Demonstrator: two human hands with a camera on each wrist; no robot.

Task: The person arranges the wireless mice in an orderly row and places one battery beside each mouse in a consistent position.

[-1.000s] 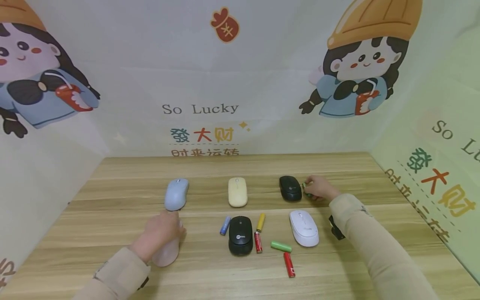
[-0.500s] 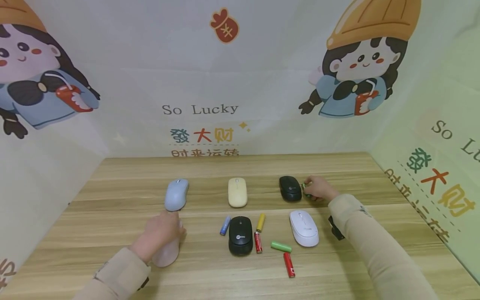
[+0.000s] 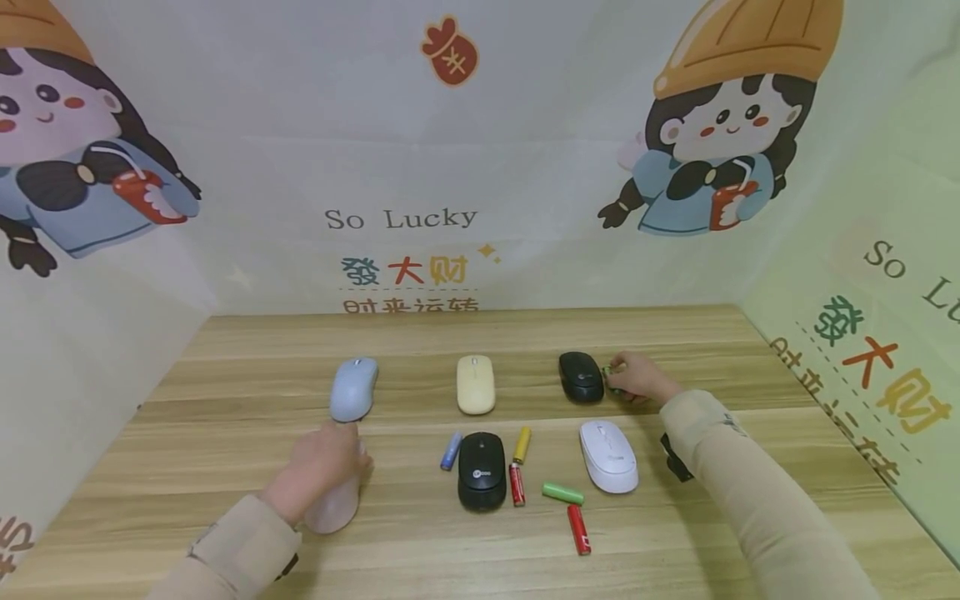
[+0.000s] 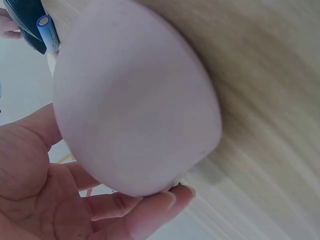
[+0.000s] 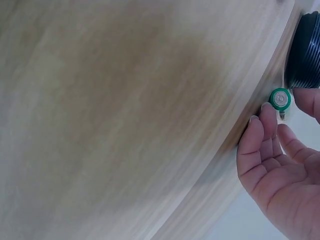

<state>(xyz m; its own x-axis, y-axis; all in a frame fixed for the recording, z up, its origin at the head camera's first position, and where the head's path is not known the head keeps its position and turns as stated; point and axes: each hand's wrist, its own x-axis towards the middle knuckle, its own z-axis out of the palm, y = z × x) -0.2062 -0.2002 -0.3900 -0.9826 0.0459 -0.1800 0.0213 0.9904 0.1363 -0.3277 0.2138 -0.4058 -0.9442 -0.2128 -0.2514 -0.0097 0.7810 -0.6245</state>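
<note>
My left hand (image 3: 321, 463) grips a pale pink computer mouse (image 3: 333, 508) at the left of the table; the left wrist view shows the thumb on one side and fingers curled against the other. Most of the mouse's front is hidden under the hand in the head view. At the back right, my right hand (image 3: 641, 377) pinches a green battery (image 5: 280, 99) between thumb and fingertips, close over the wood. That battery sits right beside a black mouse (image 3: 581, 377), its round end facing the right wrist camera.
Blue (image 3: 354, 389) and cream mice (image 3: 476, 384) stand along the back. Nearer are another black mouse (image 3: 482, 472) and a white mouse (image 3: 608, 457). Around them lie blue (image 3: 451, 451), yellow (image 3: 522, 446), green (image 3: 562, 493) and red batteries (image 3: 578, 529). A printed cloth surrounds the table.
</note>
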